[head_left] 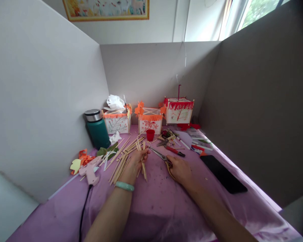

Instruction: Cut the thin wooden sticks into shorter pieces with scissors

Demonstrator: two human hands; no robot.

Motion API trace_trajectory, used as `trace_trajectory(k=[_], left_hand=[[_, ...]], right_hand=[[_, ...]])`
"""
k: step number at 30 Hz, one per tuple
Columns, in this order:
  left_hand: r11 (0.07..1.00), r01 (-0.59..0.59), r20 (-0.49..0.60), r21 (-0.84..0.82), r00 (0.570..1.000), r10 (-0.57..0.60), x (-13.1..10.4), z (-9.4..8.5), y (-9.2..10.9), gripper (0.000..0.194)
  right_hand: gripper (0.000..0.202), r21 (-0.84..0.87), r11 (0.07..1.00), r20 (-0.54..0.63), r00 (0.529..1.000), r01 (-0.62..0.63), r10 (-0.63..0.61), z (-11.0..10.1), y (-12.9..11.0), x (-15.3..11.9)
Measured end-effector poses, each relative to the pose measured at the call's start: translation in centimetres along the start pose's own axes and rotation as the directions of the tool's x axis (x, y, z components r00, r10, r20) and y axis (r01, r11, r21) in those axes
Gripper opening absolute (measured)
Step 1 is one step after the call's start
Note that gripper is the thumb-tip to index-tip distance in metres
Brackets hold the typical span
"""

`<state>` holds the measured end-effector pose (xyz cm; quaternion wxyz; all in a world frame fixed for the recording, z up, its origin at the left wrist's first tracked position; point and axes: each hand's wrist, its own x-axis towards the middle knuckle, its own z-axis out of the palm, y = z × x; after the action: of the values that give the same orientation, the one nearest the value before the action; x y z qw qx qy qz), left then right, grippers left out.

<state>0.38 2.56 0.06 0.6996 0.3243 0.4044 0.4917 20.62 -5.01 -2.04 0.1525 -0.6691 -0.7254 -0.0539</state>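
Several thin wooden sticks (144,172) are gripped in my left hand (137,160), whose fingers are closed round their middle. My right hand (178,168) is wrapped round the handles of a pair of scissors (158,154). The scissors point up and to the left, with their tip close to the fingertips of my left hand; whether the tip touches the sticks is too small to tell. More loose sticks (120,169) lie on the purple cloth (164,208), left of and behind my left hand. A small red cup (150,135) stands beyond both hands.
Three decorated paper boxes (116,124) stand or hang at the back. On the left are a green bottle (98,131) and a pink glue gun (90,171) with a black cord. Red-handled pliers (175,151), pens and a black phone (223,174) lie to the right. Grey panels enclose the table.
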Motion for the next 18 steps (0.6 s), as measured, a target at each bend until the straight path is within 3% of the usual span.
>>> trace_trajectory(k=[6,9,13,18], left_hand=[[0.999,0.024,-0.034,-0.032,0.999,-0.025,-0.2,0.5,0.0,0.014],[0.997,0.016,-0.026,-0.071,0.999,-0.018,-0.4,0.6,0.4,0.009],[0.978,0.013,-0.029,-0.207,0.999,-0.02,-0.4,0.6,0.9,0.008],[0.967,-0.047,-0.059,-0.252,0.998,0.033,0.3,0.3,0.6,0.012]], right_hand=[[0.026,0.006,1.0,0.01,1.0,-0.003,0.003,0.0,0.1,0.1],[0.026,0.071,0.997,-0.102,0.995,-0.009,0.016,0.0,0.3,0.0],[0.03,0.276,0.961,-0.297,0.952,0.015,0.07,0.0,0.8,0.1],[0.033,0.468,0.884,-0.311,0.938,0.011,0.153,-0.8,1.0,0.2]])
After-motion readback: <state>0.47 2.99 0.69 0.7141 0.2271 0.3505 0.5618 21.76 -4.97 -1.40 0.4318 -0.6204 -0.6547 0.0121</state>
